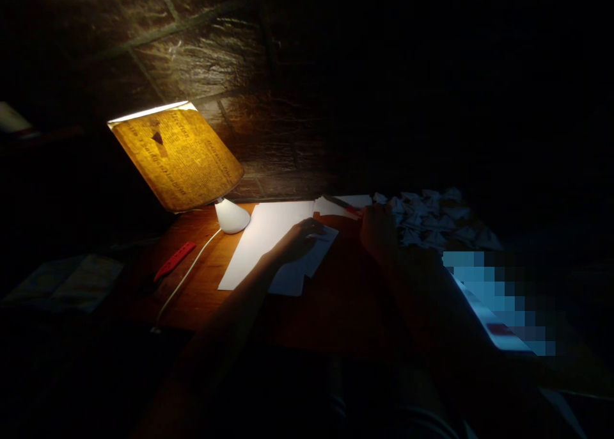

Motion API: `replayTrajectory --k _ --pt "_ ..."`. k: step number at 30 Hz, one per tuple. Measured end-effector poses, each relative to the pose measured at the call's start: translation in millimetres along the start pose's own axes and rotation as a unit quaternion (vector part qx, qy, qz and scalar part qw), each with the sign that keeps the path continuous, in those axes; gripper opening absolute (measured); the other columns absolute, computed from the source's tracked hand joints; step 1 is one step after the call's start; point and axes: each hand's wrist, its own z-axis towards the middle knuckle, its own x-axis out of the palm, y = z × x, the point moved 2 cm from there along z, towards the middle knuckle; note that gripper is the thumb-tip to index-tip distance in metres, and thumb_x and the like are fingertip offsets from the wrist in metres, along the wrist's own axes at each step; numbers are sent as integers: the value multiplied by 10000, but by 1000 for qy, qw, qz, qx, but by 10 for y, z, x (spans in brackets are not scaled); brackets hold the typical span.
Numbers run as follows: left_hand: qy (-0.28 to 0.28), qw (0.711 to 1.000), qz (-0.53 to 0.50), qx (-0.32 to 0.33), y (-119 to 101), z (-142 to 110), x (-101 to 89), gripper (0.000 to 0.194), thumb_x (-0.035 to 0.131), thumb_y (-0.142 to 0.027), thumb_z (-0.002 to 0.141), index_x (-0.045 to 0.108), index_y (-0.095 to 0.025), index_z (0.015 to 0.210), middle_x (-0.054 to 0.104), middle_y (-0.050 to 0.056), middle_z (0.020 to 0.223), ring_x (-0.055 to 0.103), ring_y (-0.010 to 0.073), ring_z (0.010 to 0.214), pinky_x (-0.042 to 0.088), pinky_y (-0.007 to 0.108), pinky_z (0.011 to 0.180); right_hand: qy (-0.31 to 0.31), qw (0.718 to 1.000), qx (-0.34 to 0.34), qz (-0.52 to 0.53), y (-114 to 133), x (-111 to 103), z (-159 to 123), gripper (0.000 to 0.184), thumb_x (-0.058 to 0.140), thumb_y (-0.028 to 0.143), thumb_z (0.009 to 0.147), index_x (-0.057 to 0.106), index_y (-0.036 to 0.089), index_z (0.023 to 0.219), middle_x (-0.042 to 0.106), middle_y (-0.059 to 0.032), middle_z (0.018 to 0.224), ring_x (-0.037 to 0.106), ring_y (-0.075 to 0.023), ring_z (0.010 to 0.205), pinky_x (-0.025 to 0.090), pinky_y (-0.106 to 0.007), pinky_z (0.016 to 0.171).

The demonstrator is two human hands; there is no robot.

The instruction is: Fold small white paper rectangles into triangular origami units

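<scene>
My left hand (pixel 302 231) lies near the centre of the frame, palm down, with the fingers a little bent. It rests on a small paper (pixel 316 253); whether the fingers also pinch this paper I cannot tell, because they are partly in shadow. The small paper overlaps with a large sheet (pixel 268 224), which extends to the left of my hand and is brightly lit.

My right hand (pixel 377 224) is just right of the centre and quite dark. As far as I can see, it is grasping the red handle of a knife (pixel 355 211), whose dark blade points to the upper left, in front of another sheet (pixel 363 199) at the back of the table (pixel 206 260). The two hands are apart from each other.

Beyond my right hand, toward the right of the frame, many folded papers (pixel 432 221) lie close together, in weak light. Below them, at the lower right, there is a bluish bright screen (pixel 484 314), partly covered with coarse squares.

Left of the centre stands a lamp (pixel 177 157) with a yellow printed shade, tilted, and a white base. Its white cord (pixel 185 282) runs down to the table's front edge. A red tool (pixel 175 260) lies left of the cord, its lower end lost in the dark. Behind everything, the lamp lights a stone wall (pixel 215 55).
</scene>
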Motion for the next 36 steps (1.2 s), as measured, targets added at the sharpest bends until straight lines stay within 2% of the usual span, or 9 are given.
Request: replayTrajectory --k 9,14,17,19,22,26,30,33,36 --pt "8 998 49 31 133 -20 42 349 545 -26 860 775 -187 1066 714 128 1195 698 248 1117 600 465 1006 -19 1000 17 -14 8 55 -5 297 500 102 910 592 54 1189 620 -269 1210 501 -366 1193 423 -452 951" --pt "20 996 76 47 140 -23 36 367 519 -15 877 749 -180 1111 701 128 1218 691 235 1147 600 448 1015 -25 1000 -8 11 -16 79 13 318 494 50 878 609 22 1173 604 -281 1215 488 -371 1192 400 -514 1033" --pt "23 996 79 46 118 -19 29 383 517 -4 859 745 -181 1110 697 124 1215 686 234 1150 595 445 1024 -53 997 0 54 -29 79 26 339 509 46 855 613 44 1178 602 -275 1215 499 -384 1188 420 -538 1022" --pt "27 995 82 47 110 -17 30 389 516 0 848 745 -176 1109 696 126 1213 683 239 1156 589 451 1035 -76 993 9 93 -31 62 32 323 497 66 880 614 71 1181 608 -259 1196 542 -367 1136 455 -505 978" --pt "25 995 87 49 114 -13 35 379 517 -5 851 738 -172 1109 698 129 1212 680 241 1157 589 463 1036 -94 987 31 129 -32 19 35 265 440 192 1003 621 103 1175 610 -233 1171 608 -320 1007 490 -424 865" --pt "25 994 96 53 141 -11 45 396 523 3 832 729 -176 1120 694 124 1211 670 244 1173 580 491 1061 -71 988 56 126 -29 -40 32 335 443 390 1067 643 130 1138 604 -211 1163 642 -276 888 482 -368 769" --pt "24 994 95 56 166 -15 50 436 517 25 803 727 -183 1125 688 117 1220 670 239 1175 584 494 1063 -30 989 86 120 -24 -96 6 476 596 542 997 618 109 1193 578 -261 1256 679 -301 912 501 -377 766" --pt "27 993 99 57 164 -18 47 416 523 13 830 725 -188 1134 686 114 1224 667 238 1184 578 499 1074 -8 989 108 101 -9 -163 -13 624 728 534 911 555 83 1307 569 -303 1321 701 -350 988 527 -402 793" --pt "29 993 98 57 148 -16 43 394 523 4 846 719 -190 1128 686 110 1209 668 233 1179 577 492 1072 10 992 114 54 25 -238 17 578 736 471 906 565 86 1303 603 -297 1304 696 -384 1062 545 -429 828"
